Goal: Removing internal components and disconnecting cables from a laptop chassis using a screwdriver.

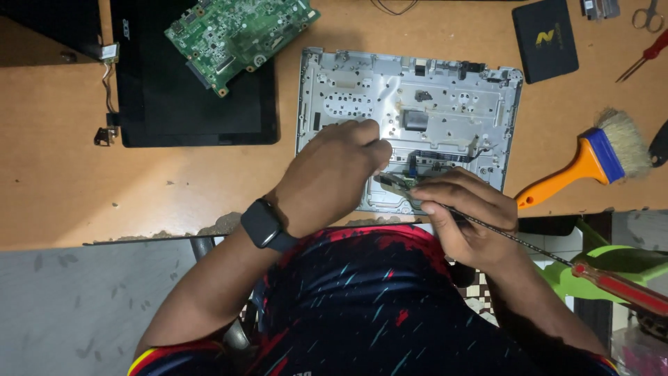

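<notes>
Head view: left hand [332,170] was curled with fingertips pinching a small green board [395,182] on the silver laptop chassis [410,104]. Right hand [465,216], just right of it, gripped a long red-handled screwdriver [557,261], tip at the board. Likely risks: tip slipping, scratching the board or snagging the nearby black cable [473,154]; shaft hidden under fingers. Orange brush [591,163] lay further right.

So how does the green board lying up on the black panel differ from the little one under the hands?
The large green circuit board lies untouched and tilted on the black panel. The small board is far smaller, sits on the silver laptop shell, and both hands touch it. Both are green.
</notes>
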